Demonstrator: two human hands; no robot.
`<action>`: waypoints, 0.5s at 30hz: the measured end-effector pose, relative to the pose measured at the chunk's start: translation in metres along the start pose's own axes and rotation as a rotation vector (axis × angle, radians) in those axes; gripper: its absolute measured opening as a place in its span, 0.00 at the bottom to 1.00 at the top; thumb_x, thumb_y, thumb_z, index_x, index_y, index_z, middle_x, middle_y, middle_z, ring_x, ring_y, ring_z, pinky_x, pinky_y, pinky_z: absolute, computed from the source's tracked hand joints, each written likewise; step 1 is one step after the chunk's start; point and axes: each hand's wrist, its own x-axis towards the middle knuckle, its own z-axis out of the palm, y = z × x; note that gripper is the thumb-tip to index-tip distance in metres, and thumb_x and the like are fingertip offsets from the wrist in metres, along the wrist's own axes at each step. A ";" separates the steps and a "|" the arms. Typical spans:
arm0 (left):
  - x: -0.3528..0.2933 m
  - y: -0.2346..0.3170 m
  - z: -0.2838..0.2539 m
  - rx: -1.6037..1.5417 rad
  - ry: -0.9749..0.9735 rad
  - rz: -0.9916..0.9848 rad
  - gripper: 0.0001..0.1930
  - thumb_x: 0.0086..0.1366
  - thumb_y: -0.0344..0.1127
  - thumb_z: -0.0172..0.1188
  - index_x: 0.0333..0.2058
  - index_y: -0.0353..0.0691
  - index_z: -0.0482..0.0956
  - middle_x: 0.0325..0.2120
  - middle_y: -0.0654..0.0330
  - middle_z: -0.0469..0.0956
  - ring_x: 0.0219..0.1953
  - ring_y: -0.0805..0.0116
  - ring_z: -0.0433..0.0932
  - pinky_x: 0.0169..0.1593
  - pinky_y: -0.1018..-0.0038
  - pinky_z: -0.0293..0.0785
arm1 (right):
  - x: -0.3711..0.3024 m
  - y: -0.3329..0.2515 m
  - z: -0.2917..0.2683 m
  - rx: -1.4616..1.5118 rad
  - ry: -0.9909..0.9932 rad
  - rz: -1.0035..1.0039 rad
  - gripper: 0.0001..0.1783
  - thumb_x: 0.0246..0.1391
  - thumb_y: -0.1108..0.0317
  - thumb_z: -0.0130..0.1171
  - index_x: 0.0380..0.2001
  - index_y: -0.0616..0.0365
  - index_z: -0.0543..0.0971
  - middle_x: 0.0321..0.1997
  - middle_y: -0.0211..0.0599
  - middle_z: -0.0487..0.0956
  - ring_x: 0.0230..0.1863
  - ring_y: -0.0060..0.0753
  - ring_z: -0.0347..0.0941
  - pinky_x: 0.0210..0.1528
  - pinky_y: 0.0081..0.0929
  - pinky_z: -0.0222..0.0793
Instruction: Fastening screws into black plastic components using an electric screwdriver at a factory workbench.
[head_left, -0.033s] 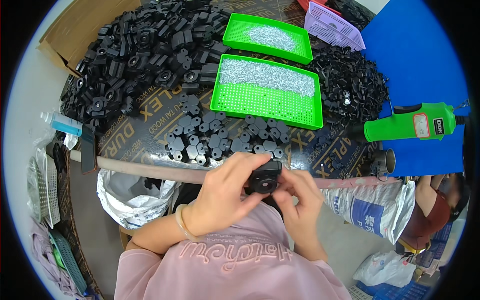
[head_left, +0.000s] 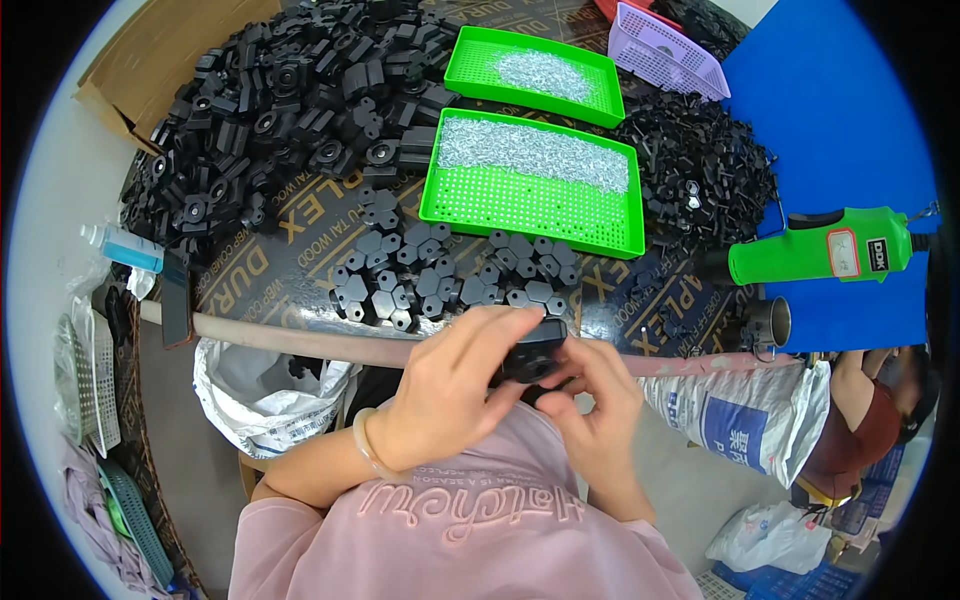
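My left hand (head_left: pixel 450 380) is closed round a black plastic housing (head_left: pixel 536 350), held in front of my chest at the near table edge. My right hand (head_left: pixel 603 415) has its thumb and fingers bent together against the housing's lower right side. Between those fingertips shows a small dark piece (head_left: pixel 550 388), its shape mostly covered. Just beyond my hands, several flat black hexagonal pieces with tabs (head_left: pixel 437 285) lie grouped on the table. A light bangle (head_left: pixel 368 445) circles my left wrist.
Black housings (head_left: pixel 290 110) are heaped at the far left. Green trays (head_left: pixel 530 215) hold small silvery screws; small black parts (head_left: pixel 700 165) pile up beside them. A green power screwdriver (head_left: pixel 820 250) hangs at right near a metal cup (head_left: pixel 768 325). White sacks (head_left: pixel 270 400) flank me.
The housing has tilted in my left hand, so its round face is turned and blurred. My right fingertips have shifted slightly, and a small dark piece now shows between them.
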 end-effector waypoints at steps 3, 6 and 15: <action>0.002 -0.008 0.009 0.305 0.113 0.394 0.29 0.50 0.25 0.69 0.54 0.35 0.77 0.42 0.47 0.80 0.34 0.57 0.82 0.31 0.70 0.80 | -0.002 0.003 0.002 -0.048 -0.007 0.075 0.34 0.39 0.61 0.82 0.50 0.62 0.79 0.43 0.38 0.81 0.35 0.26 0.80 0.32 0.22 0.78; 0.004 -0.005 0.011 0.412 0.087 0.578 0.24 0.56 0.29 0.67 0.53 0.35 0.79 0.45 0.43 0.79 0.29 0.60 0.79 0.30 0.72 0.79 | -0.005 0.012 0.001 -0.083 0.076 0.106 0.29 0.39 0.70 0.77 0.48 0.63 0.78 0.40 0.37 0.81 0.35 0.23 0.79 0.31 0.20 0.77; 0.040 -0.031 -0.075 0.693 0.436 0.228 0.17 0.49 0.30 0.71 0.40 0.42 0.82 0.37 0.57 0.82 0.40 0.55 0.78 0.44 0.63 0.76 | 0.022 0.039 -0.043 0.210 0.186 0.322 0.28 0.54 0.77 0.68 0.58 0.67 0.71 0.45 0.36 0.81 0.43 0.20 0.76 0.43 0.18 0.73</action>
